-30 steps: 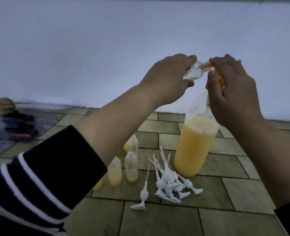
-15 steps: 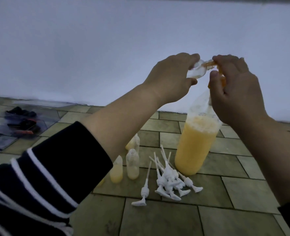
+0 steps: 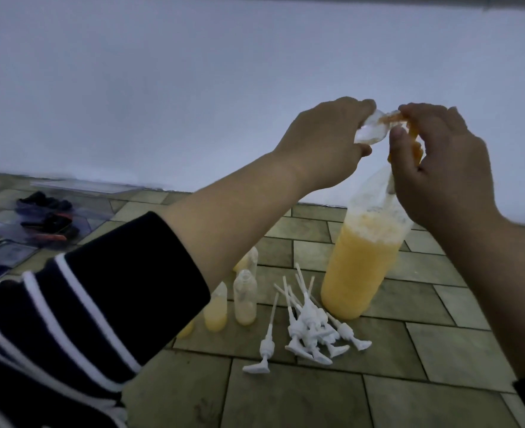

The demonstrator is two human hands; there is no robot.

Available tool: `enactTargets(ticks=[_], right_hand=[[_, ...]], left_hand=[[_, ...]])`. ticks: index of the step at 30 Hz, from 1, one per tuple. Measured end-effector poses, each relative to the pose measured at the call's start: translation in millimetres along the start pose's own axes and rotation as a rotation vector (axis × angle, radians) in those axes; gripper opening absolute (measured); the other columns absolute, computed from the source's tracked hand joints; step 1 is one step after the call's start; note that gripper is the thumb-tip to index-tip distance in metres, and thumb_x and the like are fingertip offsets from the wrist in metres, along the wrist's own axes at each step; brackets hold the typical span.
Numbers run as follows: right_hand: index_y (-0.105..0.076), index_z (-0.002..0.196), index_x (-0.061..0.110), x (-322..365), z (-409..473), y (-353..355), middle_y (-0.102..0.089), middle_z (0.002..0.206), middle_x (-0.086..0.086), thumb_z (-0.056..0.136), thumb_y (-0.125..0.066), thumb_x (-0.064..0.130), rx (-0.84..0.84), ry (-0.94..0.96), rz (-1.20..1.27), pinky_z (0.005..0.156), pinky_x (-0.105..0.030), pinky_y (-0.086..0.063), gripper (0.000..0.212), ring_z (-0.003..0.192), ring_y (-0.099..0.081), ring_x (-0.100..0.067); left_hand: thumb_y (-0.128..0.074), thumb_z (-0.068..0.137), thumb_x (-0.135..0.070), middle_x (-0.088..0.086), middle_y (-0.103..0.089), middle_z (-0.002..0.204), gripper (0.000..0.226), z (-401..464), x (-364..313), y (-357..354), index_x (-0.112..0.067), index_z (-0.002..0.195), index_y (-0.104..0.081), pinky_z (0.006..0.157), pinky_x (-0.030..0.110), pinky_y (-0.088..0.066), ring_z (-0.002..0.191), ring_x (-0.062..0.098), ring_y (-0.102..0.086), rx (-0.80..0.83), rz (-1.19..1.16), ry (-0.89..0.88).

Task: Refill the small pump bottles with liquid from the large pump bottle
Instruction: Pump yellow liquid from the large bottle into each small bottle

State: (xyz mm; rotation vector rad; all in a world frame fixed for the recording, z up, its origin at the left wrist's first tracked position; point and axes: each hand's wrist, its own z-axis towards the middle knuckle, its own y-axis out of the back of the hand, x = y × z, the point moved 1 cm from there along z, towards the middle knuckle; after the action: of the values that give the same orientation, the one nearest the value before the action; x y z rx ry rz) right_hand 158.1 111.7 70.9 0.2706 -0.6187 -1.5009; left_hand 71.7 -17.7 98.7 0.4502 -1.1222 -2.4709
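1. Since a second ago the view has shifted slightly; a hand at the far left edge is gone, and both hands stay raised at the pump.
2. The left hand (image 3: 323, 143) grips a small clear bottle (image 3: 158, 131), tilted, its mouth at the orange pump head (image 3: 409, 134), which the right hand (image 3: 440, 168) pinches atop the large bottle (image 3: 360, 267) standing on the tiled floor (image 3: 286, 396).
3. No readable writing shows.

Tiled floor (image 3: 301, 396), large pump bottle (image 3: 357, 273), small pump bottles (image 3: 245, 299), loose white pump heads (image 3: 307, 332)
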Motion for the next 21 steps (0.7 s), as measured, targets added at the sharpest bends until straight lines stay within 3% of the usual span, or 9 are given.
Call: enactTargets(ticks=[3,7,10,15,21], right_hand=[[-0.051,0.129,0.009,2,-7,-9,-0.054,0.13,-0.009,0.096,-0.037,0.035,-0.007,-0.015,-0.008,0.09,-0.035,-0.04,0.045,0.122,-0.046,-0.026],[-0.053,0.128,0.011,4,2,-7,-0.054,0.132,-0.011,0.097,-0.03,0.043,0.04,0.026,-0.038,0.103,-0.041,-0.034,0.05,0.13,-0.041,-0.03],[-0.055,0.126,0.012,1,11,-1,-0.055,0.132,-0.012,0.096,-0.024,0.05,0.041,0.055,-0.058,0.105,-0.043,-0.033,0.058,0.133,-0.039,-0.03],[-0.06,0.116,0.007,4,9,-6,-0.064,0.116,-0.011,0.098,-0.03,0.035,-0.073,0.002,0.042,0.102,-0.029,-0.031,0.045,0.113,-0.054,-0.029],[-0.059,0.12,0.007,8,-2,-14,-0.061,0.121,-0.01,0.096,-0.031,0.033,-0.058,-0.031,0.065,0.097,-0.037,-0.04,0.045,0.118,-0.051,-0.028]], left_hand=[[-0.057,0.089,-0.028,-0.002,-0.058,0.112,0.031,-2,2,-6,-0.018,0.118,-0.051,0.081,0.035,-0.045,0.096,0.021,-0.055,0.04,0.019,0.001],[-0.057,0.09,-0.031,-0.003,-0.058,0.114,0.03,-3,8,4,-0.019,0.117,-0.052,0.078,0.029,-0.04,0.099,0.018,-0.054,0.042,0.035,0.009],[-0.057,0.09,-0.031,-0.003,-0.058,0.113,0.029,-2,7,9,-0.019,0.116,-0.051,0.077,0.029,-0.04,0.099,0.019,-0.054,0.002,0.035,0.0],[-0.054,0.092,-0.029,0.0,-0.055,0.12,0.037,-1,1,-2,-0.016,0.126,-0.045,0.084,0.035,-0.043,0.104,0.023,-0.054,-0.054,0.083,-0.032],[-0.054,0.092,-0.028,0.0,-0.054,0.122,0.041,-4,5,-7,-0.018,0.13,-0.043,0.086,0.035,-0.043,0.105,0.023,-0.054,0.02,0.091,-0.023]])
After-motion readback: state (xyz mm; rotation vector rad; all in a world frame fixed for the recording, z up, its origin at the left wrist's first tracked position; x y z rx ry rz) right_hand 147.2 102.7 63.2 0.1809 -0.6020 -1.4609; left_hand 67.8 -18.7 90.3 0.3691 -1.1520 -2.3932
